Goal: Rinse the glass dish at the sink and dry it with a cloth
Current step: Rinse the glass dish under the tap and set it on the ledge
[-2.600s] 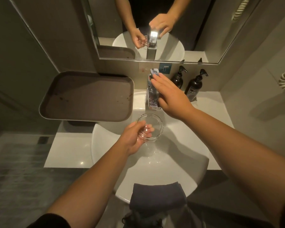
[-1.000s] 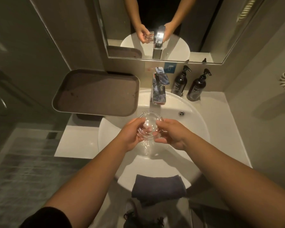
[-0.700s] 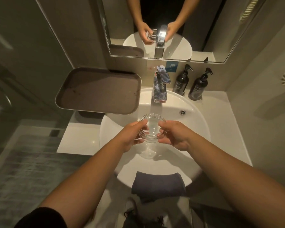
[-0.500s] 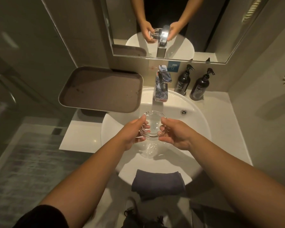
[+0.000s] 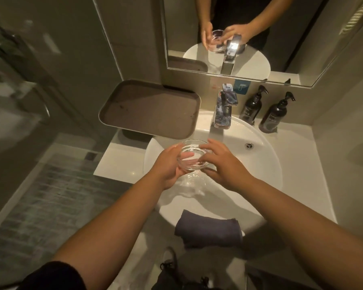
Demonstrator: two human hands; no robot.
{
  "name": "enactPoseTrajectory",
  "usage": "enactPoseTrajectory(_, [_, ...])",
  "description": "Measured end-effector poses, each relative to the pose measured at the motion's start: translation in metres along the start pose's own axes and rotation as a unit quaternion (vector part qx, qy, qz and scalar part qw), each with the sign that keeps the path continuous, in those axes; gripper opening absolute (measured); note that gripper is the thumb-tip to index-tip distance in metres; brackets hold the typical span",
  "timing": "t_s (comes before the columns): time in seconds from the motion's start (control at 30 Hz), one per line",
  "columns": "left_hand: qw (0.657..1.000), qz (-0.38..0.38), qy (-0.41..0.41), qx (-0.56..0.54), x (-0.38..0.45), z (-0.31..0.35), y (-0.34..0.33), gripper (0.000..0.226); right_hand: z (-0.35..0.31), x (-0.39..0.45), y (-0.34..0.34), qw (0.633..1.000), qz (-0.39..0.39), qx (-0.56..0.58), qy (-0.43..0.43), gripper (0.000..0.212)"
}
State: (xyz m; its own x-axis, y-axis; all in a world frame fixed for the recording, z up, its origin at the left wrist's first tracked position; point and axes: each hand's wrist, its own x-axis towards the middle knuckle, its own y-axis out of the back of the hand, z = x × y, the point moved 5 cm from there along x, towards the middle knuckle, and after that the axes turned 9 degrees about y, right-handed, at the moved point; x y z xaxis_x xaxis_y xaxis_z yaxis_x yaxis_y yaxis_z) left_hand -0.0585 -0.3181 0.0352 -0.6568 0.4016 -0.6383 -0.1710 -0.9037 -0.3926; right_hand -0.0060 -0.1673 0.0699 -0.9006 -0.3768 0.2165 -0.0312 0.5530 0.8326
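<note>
We held the glass dish [image 5: 194, 155] over the white sink [image 5: 260, 164], just in front of the faucet [image 5: 223, 114]. Our left hand [image 5: 169, 164] was closed on its left rim; our right hand [image 5: 222, 164] gripped the right side, fingers [image 5: 205, 146] reaching over the rim and hiding that edge. Being clear, the dish blurred into the wet basin, and we could not make out any stream of water. A dark folded cloth [image 5: 208, 230] lay draped over the sink's near edge. A brown tray [image 5: 151, 108] sat left of the faucet, two dark pump bottles [image 5: 262, 111] right.
</note>
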Motion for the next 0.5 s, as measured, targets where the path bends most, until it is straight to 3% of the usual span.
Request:
enactPoseTrajectory(0.07, [0.998, 0.041, -0.050, 0.020, -0.004, 0.002, 0.006, 0.026, 0.007, 0.000, -0.006, 0.989, 0.007, 0.120, -0.085, 0.041])
enactPoseTrajectory(0.13, [0.993, 0.081, -0.081, 0.034, -0.007, 0.004, 0.016, 0.024, 0.012, 0.003, -0.013, 0.946, 0.041, 0.271, -0.170, 0.053])
enactPoseTrajectory(0.2, [0.985, 0.108, -0.108, 0.077, -0.012, 0.006, 0.027, 0.021, 0.014, 0.010, -0.020, 0.907, 0.066, 0.347, -0.231, 0.052])
enactPoseTrajectory(0.3, [0.978, 0.116, -0.131, 0.110, -0.022, 0.007, 0.043, 0.022, 0.002, 0.029, -0.031, 0.911, 0.054, 0.334, -0.236, 0.028])
enactPoseTrajectory(0.4, [0.969, 0.158, -0.135, 0.135, -0.028, 0.008, 0.065, 0.036, -0.016, 0.048, -0.042, 0.938, 0.033, 0.257, -0.231, 0.024])
enactPoseTrajectory(0.5, [0.918, 0.244, -0.144, 0.278, -0.036, 0.016, 0.088, 0.035, -0.031, 0.066, -0.052, 0.970, 0.011, 0.132, -0.206, 0.028])
